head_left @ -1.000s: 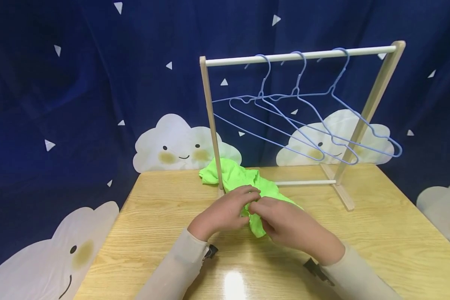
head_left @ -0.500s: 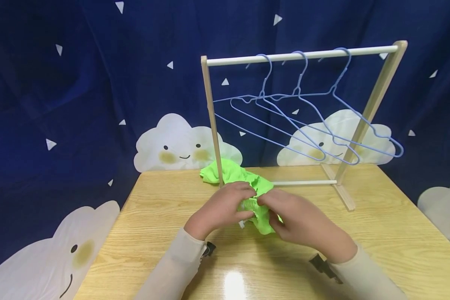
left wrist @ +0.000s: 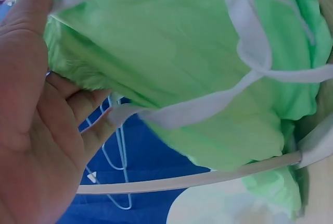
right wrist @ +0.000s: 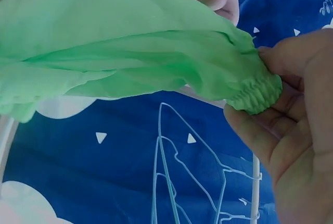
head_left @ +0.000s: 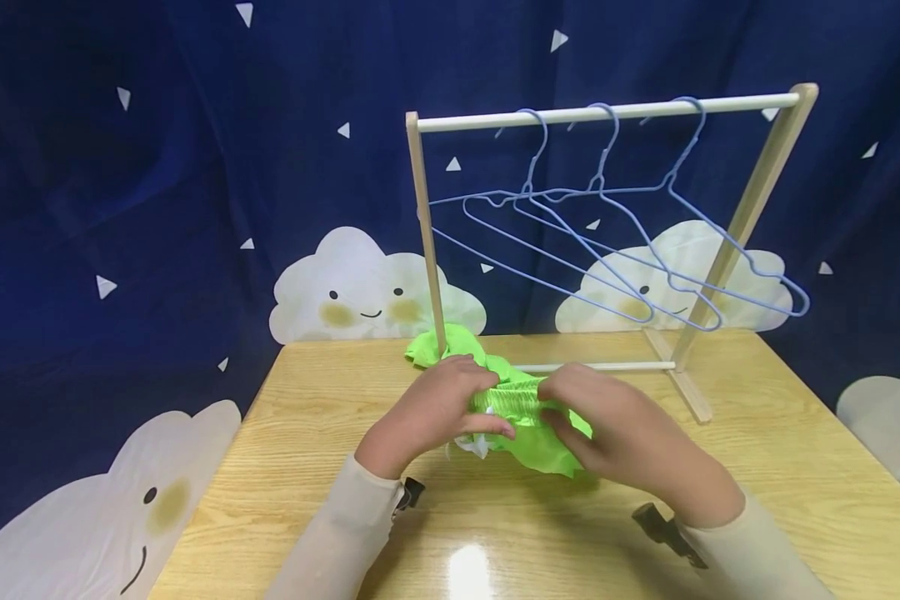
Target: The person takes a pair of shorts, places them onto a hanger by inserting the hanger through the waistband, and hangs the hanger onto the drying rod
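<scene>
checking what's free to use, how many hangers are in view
3. In the head view all hang on the white top bar: the left hanger, the middle hanger and the right hanger. Any beneath the green cloth would be hidden.

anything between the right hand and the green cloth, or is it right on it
Nothing visible: the right hand pinches the cloth directly by its gathered edge. The rack's left post stands only by the cloth's far end, away from this hand.

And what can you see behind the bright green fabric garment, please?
In the head view, a thin white rod and pale wooden tabletop show behind the garment; the rod's left end is covered.
</scene>
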`<state>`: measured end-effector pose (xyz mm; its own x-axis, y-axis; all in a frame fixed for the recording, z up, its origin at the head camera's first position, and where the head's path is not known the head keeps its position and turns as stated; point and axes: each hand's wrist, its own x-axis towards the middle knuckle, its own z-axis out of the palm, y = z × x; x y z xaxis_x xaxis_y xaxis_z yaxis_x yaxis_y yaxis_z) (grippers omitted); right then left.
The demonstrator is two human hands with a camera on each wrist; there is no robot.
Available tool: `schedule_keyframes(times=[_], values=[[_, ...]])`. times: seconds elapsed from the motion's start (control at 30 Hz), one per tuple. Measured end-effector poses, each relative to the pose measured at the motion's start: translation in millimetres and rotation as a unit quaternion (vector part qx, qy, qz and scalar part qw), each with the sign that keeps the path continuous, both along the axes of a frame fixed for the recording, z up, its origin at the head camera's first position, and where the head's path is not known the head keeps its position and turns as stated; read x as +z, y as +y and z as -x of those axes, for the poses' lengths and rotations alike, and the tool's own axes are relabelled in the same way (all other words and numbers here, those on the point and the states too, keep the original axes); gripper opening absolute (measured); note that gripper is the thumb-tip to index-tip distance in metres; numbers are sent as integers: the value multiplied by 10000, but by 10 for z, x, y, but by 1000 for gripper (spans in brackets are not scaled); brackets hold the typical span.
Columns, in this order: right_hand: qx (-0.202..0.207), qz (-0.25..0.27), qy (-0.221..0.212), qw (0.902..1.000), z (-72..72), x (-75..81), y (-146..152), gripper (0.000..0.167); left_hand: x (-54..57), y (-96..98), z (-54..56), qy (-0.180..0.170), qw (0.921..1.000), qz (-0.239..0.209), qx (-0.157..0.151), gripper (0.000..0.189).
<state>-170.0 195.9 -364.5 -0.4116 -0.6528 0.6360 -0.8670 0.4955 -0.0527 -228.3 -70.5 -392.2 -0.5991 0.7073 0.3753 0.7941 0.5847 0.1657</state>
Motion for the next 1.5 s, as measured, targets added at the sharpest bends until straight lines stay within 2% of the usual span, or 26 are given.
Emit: schedule_keyframes(times=[0.2, 0.33, 0.5, 0.77, 0.9, 1.1, 1.27, 1.5], values=[[-29, 239, 36, 9997, -41, 91, 72, 24, 53, -64, -30, 153, 9991, -356, -197, 47], [160, 586, 417, 9973, -42, 142, 110, 9, 80, -142, -28, 284, 9976, -570, -260, 44], [331, 989, 867, 9908, -43, 197, 140, 24, 128, -223, -36, 367, 9965, -710, -238, 44], [411, 1635, 1046, 9801, -41, 250, 185, 33, 231, -302, -123, 398, 9954, -832, -243, 44], [351, 1921, 1188, 9735, -37, 265, 193, 39, 266, -345, -168, 386, 9950, -896, -197, 42], [158, 2151, 1175, 9694, -36, 251, 201, 43, 321, -374, -244, 485, 9940, -978, -74, 46], [95, 2394, 1228, 9631, -29, 238, 221, 47, 408, -391, -339, 446, 9934, -1031, -241, 50], [222, 2906, 1327, 9473, -10, 243, 244, 38, 526, -393, -469, 574, 9898, -1213, -474, 44]])
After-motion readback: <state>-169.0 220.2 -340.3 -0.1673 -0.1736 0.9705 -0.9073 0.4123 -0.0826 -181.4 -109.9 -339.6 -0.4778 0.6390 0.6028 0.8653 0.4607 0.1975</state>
